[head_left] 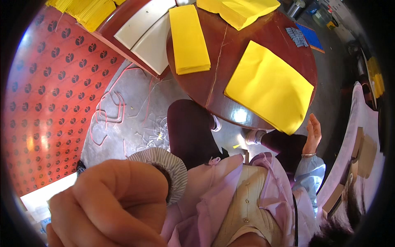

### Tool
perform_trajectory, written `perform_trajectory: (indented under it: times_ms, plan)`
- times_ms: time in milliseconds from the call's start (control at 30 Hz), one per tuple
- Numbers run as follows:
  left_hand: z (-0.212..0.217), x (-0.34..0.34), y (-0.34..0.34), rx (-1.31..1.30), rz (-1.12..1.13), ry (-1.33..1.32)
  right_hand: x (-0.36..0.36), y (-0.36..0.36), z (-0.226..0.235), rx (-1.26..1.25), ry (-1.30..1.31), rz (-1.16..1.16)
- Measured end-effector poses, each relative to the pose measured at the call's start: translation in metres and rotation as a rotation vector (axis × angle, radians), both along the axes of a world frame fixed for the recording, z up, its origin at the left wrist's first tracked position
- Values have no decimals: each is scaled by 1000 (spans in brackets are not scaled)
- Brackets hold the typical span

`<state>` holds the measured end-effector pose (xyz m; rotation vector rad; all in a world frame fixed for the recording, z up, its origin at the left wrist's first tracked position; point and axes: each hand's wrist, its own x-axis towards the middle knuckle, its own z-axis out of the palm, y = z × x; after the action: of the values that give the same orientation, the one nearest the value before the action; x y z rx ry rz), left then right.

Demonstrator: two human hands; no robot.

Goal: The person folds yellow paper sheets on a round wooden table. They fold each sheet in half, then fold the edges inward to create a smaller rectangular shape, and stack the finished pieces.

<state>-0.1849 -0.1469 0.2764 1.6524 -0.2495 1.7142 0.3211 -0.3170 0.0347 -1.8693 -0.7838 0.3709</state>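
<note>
My left hand [111,197] is raised very close to the camera, with its fingers curled in. Whatever it may hold is hidden from sight. My right hand [314,133] hangs just off the table's right edge, its fingers stretched out and holding nothing. Nearest to it lies a stack of large yellow paper sheets [269,88], slanted on the round table and jutting slightly past its near edge. A narrower yellow paper stack [189,41] lies at the table's left side. At the far edge rests another yellow paper pile [242,10], folded or bent along its front.
The round red-brown table [218,82] has a crack across it. A grey patterned piece [296,37] and a blue mat [311,38] lie far right. More yellow sheets [88,12] sit upper left beside a red printed panel [57,94]. Red and white strands [109,107] litter the floor.
</note>
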Motion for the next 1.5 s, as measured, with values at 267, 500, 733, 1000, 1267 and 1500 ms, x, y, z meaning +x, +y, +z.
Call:
perform_trajectory:
  times_ms: [267,500,733,1000,1267,1500]
  plan:
    - [-161,49,114,-233,767,652,-112,-23,-15,152,198,210]
    - [-257,27,170,-18,755,1134,-172,53,31,99,-425,655]
    - [-261,12,171,-6,717,1234,-241,221,28,104,-755,965]
    - [-266,-5,171,-85,652,1113,-280,280,-6,63,-967,1025]
    - [-255,27,242,-247,691,899,-286,283,-18,1,-1025,1029]
    - [-272,62,286,-167,762,1270,-284,283,-17,25,-996,1027]
